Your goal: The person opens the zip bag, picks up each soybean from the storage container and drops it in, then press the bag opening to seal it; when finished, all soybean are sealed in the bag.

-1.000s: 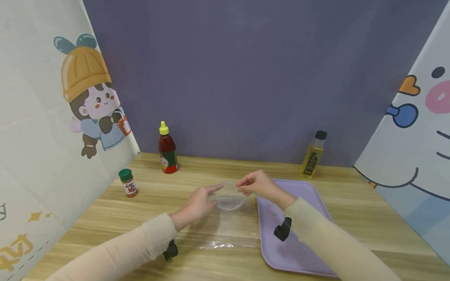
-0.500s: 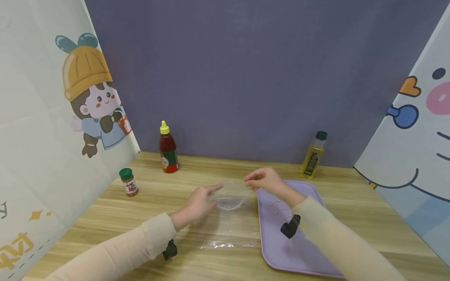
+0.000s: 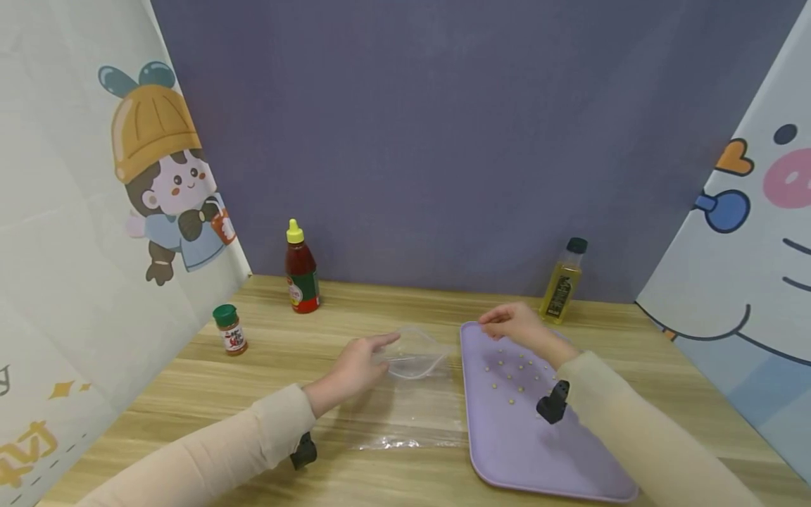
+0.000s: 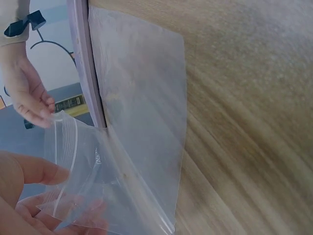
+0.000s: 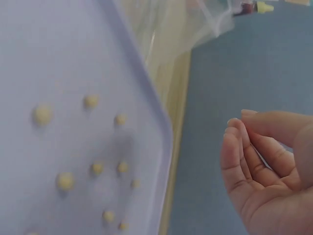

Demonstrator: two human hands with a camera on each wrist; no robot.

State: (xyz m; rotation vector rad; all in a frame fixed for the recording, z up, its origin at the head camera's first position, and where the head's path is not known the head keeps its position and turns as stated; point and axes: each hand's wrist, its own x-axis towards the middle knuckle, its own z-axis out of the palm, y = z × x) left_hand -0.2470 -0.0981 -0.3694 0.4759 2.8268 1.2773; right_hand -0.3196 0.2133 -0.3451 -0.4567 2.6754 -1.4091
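A clear zip-lock bag lies on the wooden table, its mouth end raised and gaping. My left hand pinches the left side of that mouth; in the left wrist view the thumb is outside the zip strip and fingers show through the film. My right hand is over the far end of the lilac tray, apart from the bag. In the right wrist view its fingers are loosely curled, thumb tip near the fingertips, with nothing visible between them. Several small round yellow beans lie scattered on the tray.
At the back left stands a red sauce bottle with a yellow cap. Left of it is a small green-capped spice jar. An oil bottle stands behind the tray. A purple-grey panel closes off the back.
My right hand has left the bag's edge and moved right, over the tray, uncovering more of the beans. The left hand has kept its hold on the bag in place.
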